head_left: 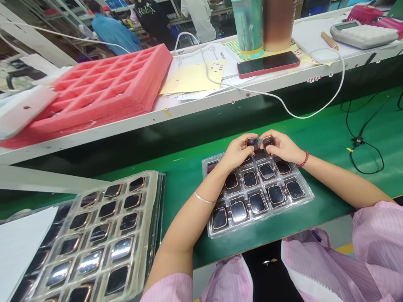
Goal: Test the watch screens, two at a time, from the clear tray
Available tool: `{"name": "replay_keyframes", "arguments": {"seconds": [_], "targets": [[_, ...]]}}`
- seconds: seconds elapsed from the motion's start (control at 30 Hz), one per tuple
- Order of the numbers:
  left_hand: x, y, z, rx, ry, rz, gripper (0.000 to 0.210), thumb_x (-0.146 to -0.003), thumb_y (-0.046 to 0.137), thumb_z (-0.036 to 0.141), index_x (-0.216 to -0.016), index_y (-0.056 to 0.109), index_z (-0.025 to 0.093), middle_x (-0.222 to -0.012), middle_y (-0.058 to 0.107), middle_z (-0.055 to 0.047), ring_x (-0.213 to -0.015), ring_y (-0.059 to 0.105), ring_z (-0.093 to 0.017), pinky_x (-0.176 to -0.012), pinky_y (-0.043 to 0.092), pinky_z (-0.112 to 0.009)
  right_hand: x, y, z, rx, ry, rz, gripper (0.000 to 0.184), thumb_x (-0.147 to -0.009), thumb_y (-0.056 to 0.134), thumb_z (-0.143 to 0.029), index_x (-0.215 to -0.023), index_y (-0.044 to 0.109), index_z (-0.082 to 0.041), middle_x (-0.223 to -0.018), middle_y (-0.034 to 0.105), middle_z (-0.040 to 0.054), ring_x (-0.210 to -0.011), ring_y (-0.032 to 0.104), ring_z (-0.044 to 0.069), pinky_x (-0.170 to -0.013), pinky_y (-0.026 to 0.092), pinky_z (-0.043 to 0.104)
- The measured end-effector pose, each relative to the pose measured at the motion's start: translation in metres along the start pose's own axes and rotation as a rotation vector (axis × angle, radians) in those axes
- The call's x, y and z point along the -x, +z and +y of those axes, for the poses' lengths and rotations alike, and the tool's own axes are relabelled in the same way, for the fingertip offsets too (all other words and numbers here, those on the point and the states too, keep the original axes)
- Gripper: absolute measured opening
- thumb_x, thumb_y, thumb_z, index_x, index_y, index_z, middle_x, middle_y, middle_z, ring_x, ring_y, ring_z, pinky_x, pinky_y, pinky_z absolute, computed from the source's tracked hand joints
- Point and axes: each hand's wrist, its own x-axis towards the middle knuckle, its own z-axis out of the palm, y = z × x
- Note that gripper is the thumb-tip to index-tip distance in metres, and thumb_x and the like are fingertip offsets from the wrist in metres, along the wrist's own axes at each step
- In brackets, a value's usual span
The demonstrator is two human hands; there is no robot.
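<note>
My left hand (239, 150) is closed on a small dark watch screen (252, 143) with a copper-coloured rim, held by its edges. A second, similar watch screen (268, 141) is pinched in my right hand (281, 147). Both are raised over the far edge of a clear plastic tray (261, 221), side by side and close together. In the tray's pockets lie several more screens, such as one watch screen (257, 203) near the front. My left forearm covers part of the tray's left side.
Stacked trays of screens (154, 201) stand at the left, with white paper (22, 247) beside them. On the shelf are a pink foam tray (151, 79), a phone (267, 64), two cups, papers and a calculator (362, 33). A white cable (283, 105) droops off the shelf; a black cable (359, 140) lies right.
</note>
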Motion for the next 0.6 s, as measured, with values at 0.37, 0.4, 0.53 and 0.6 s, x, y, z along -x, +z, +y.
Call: {"name": "replay_keyframes", "arguments": {"seconds": [0.37, 0.4, 0.53, 0.6], "targets": [[-0.0003, -0.0002, 0.0005, -0.017, 0.006, -0.005, 0.043, -0.068, 0.060, 0.010, -0.110, 0.067, 0.017, -0.099, 0.072, -0.004, -0.062, 0.065, -0.011, -0.069, 0.055, -0.027, 0.0004, 0.0000, 0.0004, 0.040, -0.038, -0.010, 0.029, -0.075, 0.060, -0.013, -0.104, 0.059, -0.020, -0.086, 0.068, 0.0022, -0.077, 0.064, 0.017, -0.064, 0.052, 0.028], [-0.0002, 0.0000, 0.0006, -0.016, 0.005, -0.007, 0.043, -0.068, 0.060, 0.010, -0.110, 0.067, 0.016, -0.099, 0.072, -0.004, -0.062, 0.065, -0.011, -0.069, 0.055, -0.027, 0.0002, -0.0001, 0.0005, 0.037, -0.039, -0.015, 0.031, -0.075, 0.059, -0.012, -0.104, 0.059, -0.019, -0.086, 0.068, 0.0022, -0.078, 0.064, 0.017, -0.064, 0.052, 0.028], [-0.0002, 0.0000, 0.0002, -0.012, 0.014, -0.007, 0.040, -0.069, 0.063, 0.011, -0.109, 0.067, 0.016, -0.098, 0.072, -0.004, -0.062, 0.064, -0.010, -0.068, 0.054, -0.026, 0.0002, -0.0009, 0.0010, 0.027, -0.027, -0.035, 0.033, -0.074, 0.057, -0.011, -0.107, 0.057, -0.019, -0.087, 0.068, 0.0025, -0.078, 0.063, 0.017, -0.064, 0.052, 0.028], [-0.0004, -0.0006, -0.0006, -0.020, 0.025, -0.002, 0.037, -0.072, 0.065, 0.015, -0.110, 0.067, 0.016, -0.097, 0.072, -0.004, -0.061, 0.064, -0.010, -0.065, 0.053, -0.025, 0.0003, -0.0013, 0.0014, 0.021, -0.027, -0.037, 0.033, -0.074, 0.057, -0.012, -0.107, 0.057, -0.018, -0.088, 0.068, 0.0030, -0.077, 0.063, 0.016, -0.064, 0.052, 0.028]]}}
